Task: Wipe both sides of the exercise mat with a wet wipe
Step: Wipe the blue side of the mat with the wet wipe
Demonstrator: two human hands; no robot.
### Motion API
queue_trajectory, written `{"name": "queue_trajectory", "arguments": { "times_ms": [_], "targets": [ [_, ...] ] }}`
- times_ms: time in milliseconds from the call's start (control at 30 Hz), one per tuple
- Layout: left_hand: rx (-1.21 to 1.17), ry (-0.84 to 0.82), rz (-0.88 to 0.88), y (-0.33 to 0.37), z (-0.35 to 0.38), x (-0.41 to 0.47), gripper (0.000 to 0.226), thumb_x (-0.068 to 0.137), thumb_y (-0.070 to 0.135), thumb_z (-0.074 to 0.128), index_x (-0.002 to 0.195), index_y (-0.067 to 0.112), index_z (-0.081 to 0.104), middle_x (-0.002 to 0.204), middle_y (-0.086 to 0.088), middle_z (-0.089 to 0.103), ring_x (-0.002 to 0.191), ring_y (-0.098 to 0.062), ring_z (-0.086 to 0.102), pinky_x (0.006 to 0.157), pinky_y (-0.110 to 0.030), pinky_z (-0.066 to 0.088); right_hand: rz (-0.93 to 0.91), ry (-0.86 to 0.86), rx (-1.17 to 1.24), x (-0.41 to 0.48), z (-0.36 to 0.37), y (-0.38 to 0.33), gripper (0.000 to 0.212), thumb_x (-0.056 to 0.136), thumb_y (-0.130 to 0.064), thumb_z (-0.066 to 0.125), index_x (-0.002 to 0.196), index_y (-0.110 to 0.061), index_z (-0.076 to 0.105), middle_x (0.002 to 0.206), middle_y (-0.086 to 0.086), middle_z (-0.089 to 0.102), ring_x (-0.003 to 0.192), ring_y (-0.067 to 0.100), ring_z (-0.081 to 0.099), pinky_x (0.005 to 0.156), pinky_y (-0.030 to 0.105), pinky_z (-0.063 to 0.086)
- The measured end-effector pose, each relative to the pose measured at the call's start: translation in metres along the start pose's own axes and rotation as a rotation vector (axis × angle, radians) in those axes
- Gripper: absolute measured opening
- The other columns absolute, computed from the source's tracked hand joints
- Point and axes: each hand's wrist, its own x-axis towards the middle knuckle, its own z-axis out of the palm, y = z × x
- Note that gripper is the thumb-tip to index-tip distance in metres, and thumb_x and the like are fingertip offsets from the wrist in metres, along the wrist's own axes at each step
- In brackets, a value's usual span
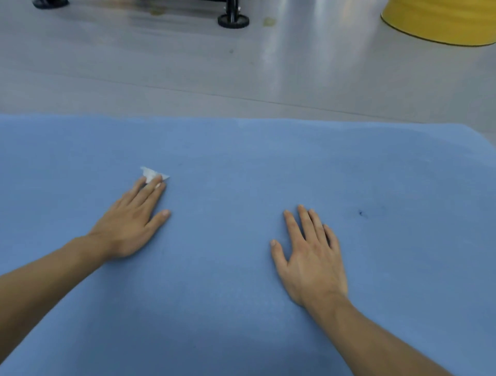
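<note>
A blue exercise mat (241, 166) lies flat on the floor and fills the lower two thirds of the view. My left hand (134, 222) lies palm down on the mat with straight fingers, pressing a small white wet wipe (151, 175) under its fingertips; only a crumpled corner of the wipe shows past the fingers. My right hand (311, 255) rests flat on the mat to the right, fingers spread, holding nothing. A small dark mark (361, 213) sits on the mat right of that hand.
Beyond the mat's far edge is shiny grey floor (161, 75). A black wheeled stand foot (233, 20) is at the top centre, a yellow round object (440, 21) at the top right, and a dark object (51, 3) at the top left.
</note>
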Motion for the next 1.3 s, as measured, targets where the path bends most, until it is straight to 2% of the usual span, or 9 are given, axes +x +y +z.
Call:
{"name": "queue_trajectory", "arguments": {
  "times_ms": [133, 300, 400, 600, 700, 833, 967, 1100, 1300],
  "targets": [
    [-0.011, 0.002, 0.042, 0.052, 0.004, 0.044, 0.099, 0.083, 0.076, -0.001, 0.164, 0.020, 0.005, 0.171, 0.012, -0.004, 0.154, -0.009, -0.019, 0.127, -0.036, -0.003, 0.005, 0.020, 0.000, 0.001, 0.000, -0.001, 0.075, 0.094, -0.063, 0.019, 0.160, -0.029, 0.027, 0.169, -0.002, 0.016, 0.156, 0.016, 0.009, 0.125, 0.041, 0.013],
    [0.064, 0.012, 0.411, 0.131, 0.019, 0.037, 0.082, 0.095, 0.065, 0.007, 0.163, 0.019, 0.003, 0.172, 0.006, 0.002, 0.156, -0.012, -0.014, 0.123, -0.027, -0.015, 0.005, 0.019, -0.009, 0.002, 0.000, 0.000, 0.075, 0.093, -0.063, 0.019, 0.159, -0.029, 0.028, 0.169, -0.001, 0.018, 0.156, 0.017, 0.012, 0.124, 0.041, 0.015],
    [0.054, 0.002, 0.577, 0.138, 0.028, 0.003, 0.070, 0.104, 0.058, 0.016, 0.164, 0.022, 0.003, 0.170, 0.012, -0.005, 0.155, -0.008, -0.018, 0.124, -0.028, -0.010, 0.005, 0.016, -0.014, 0.002, 0.001, -0.001, 0.075, 0.094, -0.064, 0.018, 0.160, -0.029, 0.026, 0.169, -0.002, 0.015, 0.156, 0.016, 0.009, 0.125, 0.041, 0.013],
    [0.054, -0.020, 0.449, 0.057, 0.014, -0.020, 0.070, 0.102, 0.065, 0.010, 0.162, 0.031, -0.002, 0.169, 0.017, -0.009, 0.155, -0.006, -0.013, 0.125, -0.028, -0.005, -0.001, 0.009, -0.021, 0.001, 0.000, 0.001, 0.076, 0.093, -0.064, 0.014, 0.161, -0.030, 0.023, 0.170, -0.003, 0.013, 0.156, 0.015, 0.006, 0.125, 0.039, 0.010],
    [0.003, -0.026, 0.201, -0.010, 0.001, -0.030, 0.075, 0.090, 0.080, -0.004, 0.156, 0.043, -0.004, 0.166, 0.020, -0.002, 0.155, -0.002, -0.009, 0.125, -0.025, -0.004, -0.005, -0.004, -0.038, 0.001, 0.000, 0.000, 0.077, 0.093, -0.064, 0.010, 0.162, -0.030, 0.018, 0.170, -0.004, 0.008, 0.156, 0.014, 0.001, 0.126, 0.038, 0.007],
    [-0.004, -0.020, -0.065, -0.079, -0.016, -0.048, 0.097, 0.081, 0.088, -0.005, 0.161, 0.033, 0.004, 0.166, 0.021, 0.004, 0.151, 0.004, -0.008, 0.125, -0.027, -0.002, 0.002, 0.005, -0.041, 0.001, -0.001, 0.000, 0.078, 0.092, -0.065, 0.011, 0.161, -0.030, 0.020, 0.170, -0.004, 0.011, 0.156, 0.015, 0.004, 0.126, 0.039, 0.010],
    [-0.030, -0.014, 0.059, -0.059, -0.008, -0.052, 0.081, 0.092, 0.078, 0.008, 0.162, 0.038, -0.001, 0.169, 0.018, -0.004, 0.155, 0.000, -0.003, 0.127, -0.029, 0.003, 0.005, 0.001, -0.058, 0.002, 0.000, 0.000, 0.078, 0.092, -0.065, 0.009, 0.161, -0.031, 0.020, 0.170, -0.004, 0.010, 0.156, 0.014, 0.004, 0.126, 0.039, 0.010],
    [0.001, -0.017, 0.230, -0.008, 0.009, -0.045, 0.071, 0.098, 0.067, 0.004, 0.161, 0.036, -0.006, 0.168, 0.019, -0.014, 0.154, -0.003, -0.017, 0.125, -0.028, -0.006, 0.012, 0.006, -0.058, 0.002, 0.000, 0.000, 0.079, 0.091, -0.066, 0.008, 0.161, -0.031, 0.019, 0.170, -0.005, 0.011, 0.156, 0.014, 0.004, 0.126, 0.038, 0.010],
    [0.036, -0.040, 0.511, 0.050, 0.015, -0.065, 0.074, 0.104, 0.065, 0.022, 0.164, 0.024, 0.005, 0.171, 0.010, 0.000, 0.156, -0.011, -0.012, 0.125, -0.028, -0.007, 0.010, 0.004, -0.065, 0.002, 0.000, -0.001, 0.078, 0.092, -0.066, 0.009, 0.161, -0.031, 0.020, 0.170, -0.005, 0.012, 0.156, 0.014, 0.005, 0.125, 0.038, 0.012]
  ]
}}
